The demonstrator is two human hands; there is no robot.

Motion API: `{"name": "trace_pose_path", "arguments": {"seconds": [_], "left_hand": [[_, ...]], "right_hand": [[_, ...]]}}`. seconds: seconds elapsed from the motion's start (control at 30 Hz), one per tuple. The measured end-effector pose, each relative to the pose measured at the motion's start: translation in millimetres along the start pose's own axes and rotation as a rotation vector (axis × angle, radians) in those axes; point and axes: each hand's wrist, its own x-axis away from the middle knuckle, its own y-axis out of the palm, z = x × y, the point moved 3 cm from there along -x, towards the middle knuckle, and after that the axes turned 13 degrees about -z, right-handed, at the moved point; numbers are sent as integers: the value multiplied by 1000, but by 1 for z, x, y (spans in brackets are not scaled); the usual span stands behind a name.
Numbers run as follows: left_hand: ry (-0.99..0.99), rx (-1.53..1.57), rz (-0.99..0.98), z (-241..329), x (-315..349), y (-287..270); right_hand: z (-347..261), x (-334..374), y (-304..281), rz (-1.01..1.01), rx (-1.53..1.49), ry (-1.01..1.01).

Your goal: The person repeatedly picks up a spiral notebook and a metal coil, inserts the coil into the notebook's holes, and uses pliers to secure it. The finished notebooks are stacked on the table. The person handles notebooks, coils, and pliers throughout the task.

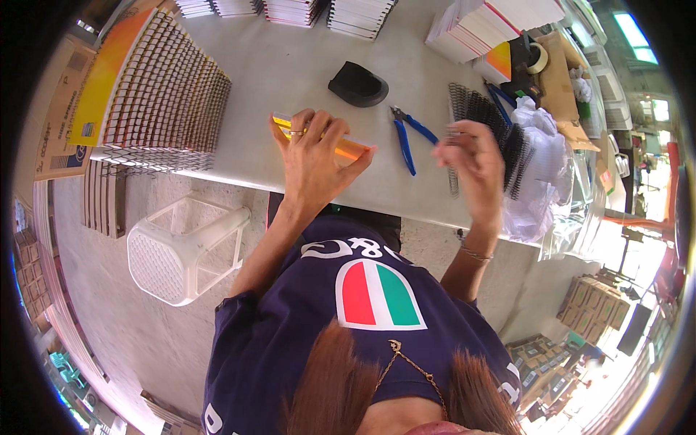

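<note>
My left hand (313,156) is closed over the top of a yellow-and-orange notebook (352,149) seen nearly edge-on. The thumb is on its near side, and most of the notebook is hidden under the hand. My right hand (475,159) is raised over the left edge of a pile of black spiral binding coils (513,148). Its fingers are curled in and slightly blurred, so anything small between them cannot be made out. Blue-handled cutting pliers (403,145) lie spread between my hands. Beyond them rests a black rounded object (358,84).
A tall stack of spiral-bound notebooks (163,87) stands at the table's left end. Further book stacks (360,16) line the far side. Crumpled white plastic (540,170), a tape roll (537,58) and an open cardboard box (564,87) crowd the right. A white stool (185,250) lies on the floor.
</note>
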Motion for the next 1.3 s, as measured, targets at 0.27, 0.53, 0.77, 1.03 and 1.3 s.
{"name": "trace_pose_path", "arguments": {"seconds": [0.27, 0.53, 0.77, 1.03, 1.3], "left_hand": [[-16, -1, -13, 1, -1, -1], [-25, -22, -42, 0, -1, -1], [-31, -40, -53, 0, -1, -1], [-24, -83, -35, 0, 0, -1], [-29, -72, -31, 1, 0, -2]], "right_hand": [[18, -17, 50, -106, 398, 60], [25, -14, 54, -84, 295, -27], [30, -13, 59, -110, 467, -13], [27, -14, 59, -122, 639, -101], [26, -14, 59, -16, 590, -53]]}}
